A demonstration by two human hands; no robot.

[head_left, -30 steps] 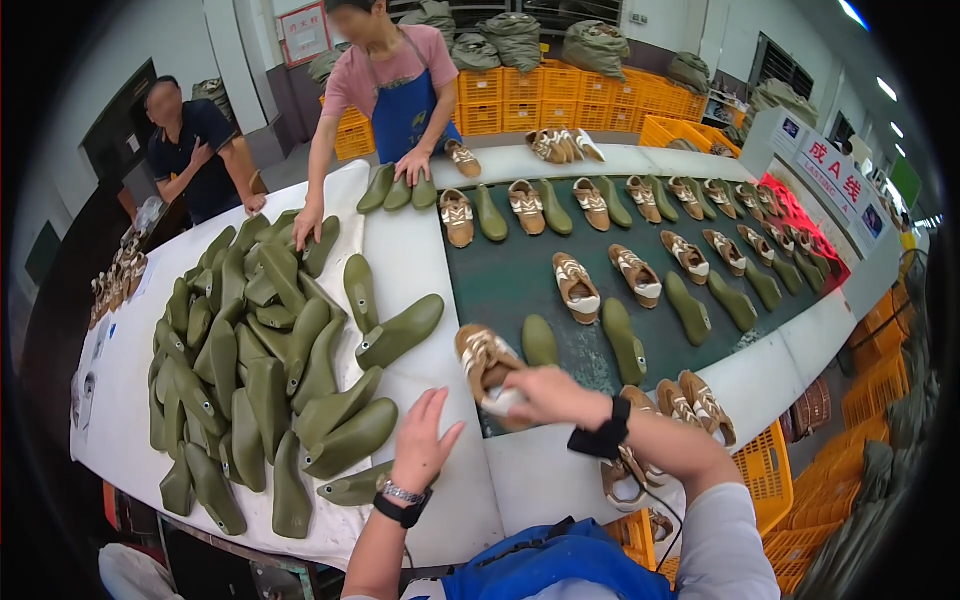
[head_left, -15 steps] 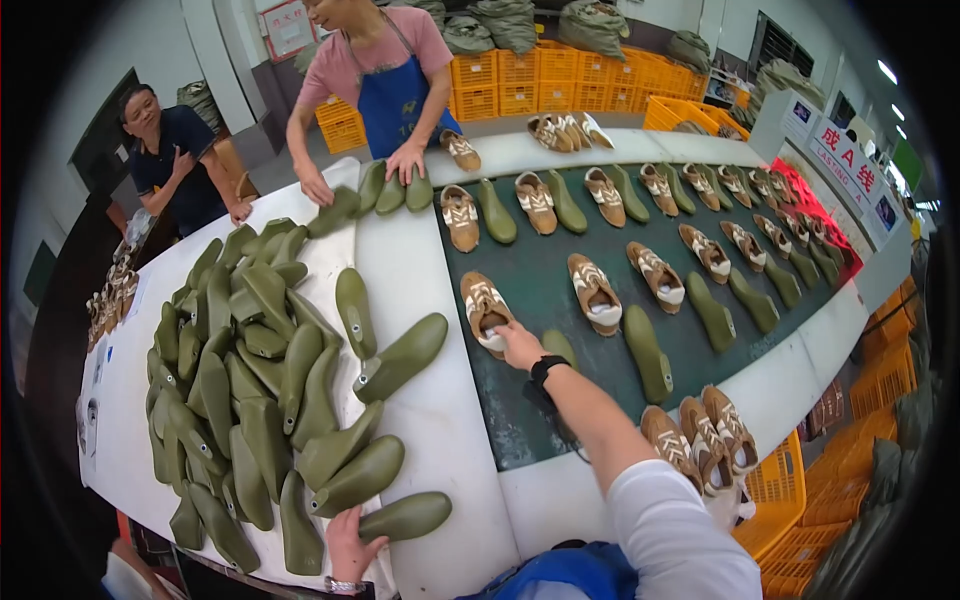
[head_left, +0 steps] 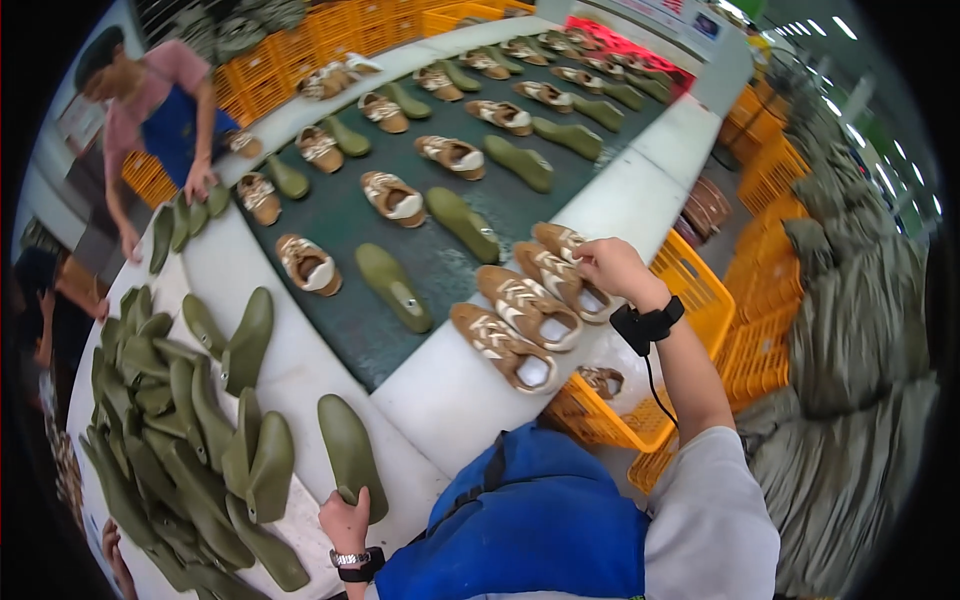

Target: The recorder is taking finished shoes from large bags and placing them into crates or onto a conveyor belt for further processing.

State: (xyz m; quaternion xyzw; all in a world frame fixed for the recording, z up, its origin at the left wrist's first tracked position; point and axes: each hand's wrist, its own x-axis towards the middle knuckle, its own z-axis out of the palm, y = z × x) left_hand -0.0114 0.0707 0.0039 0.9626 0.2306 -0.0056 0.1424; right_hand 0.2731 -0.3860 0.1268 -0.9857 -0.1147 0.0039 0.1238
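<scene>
My left hand (head_left: 345, 520) is closed round one end of an olive-green shoe last (head_left: 347, 440), which lies along the white tabletop. To its left spreads a heap of similar lasts (head_left: 160, 430). My right hand (head_left: 615, 272) is at the near-side ledge, its curled fingers closed on the upper of the rightmost brown-and-white sneaker (head_left: 556, 240) in a row there. The other sneakers (head_left: 528, 308) lie side by side, heels toward me. On the dark green belt (head_left: 330, 335), the nearest brown sneaker (head_left: 308, 265) sits beside a green last (head_left: 393, 287).
More sneakers paired with lasts run up the belt toward a red-lit opening (head_left: 630, 55). Yellow crates (head_left: 690, 280) stand beside the ledge, with grey sacks (head_left: 850, 300) further right. Across the table, a co-worker in a blue apron (head_left: 180, 135) handles lasts (head_left: 190, 218).
The view has swung to the right. My right hand has left the nearest belt sneaker and reached the sneakers on the ledge. My left hand has closed on a last.
</scene>
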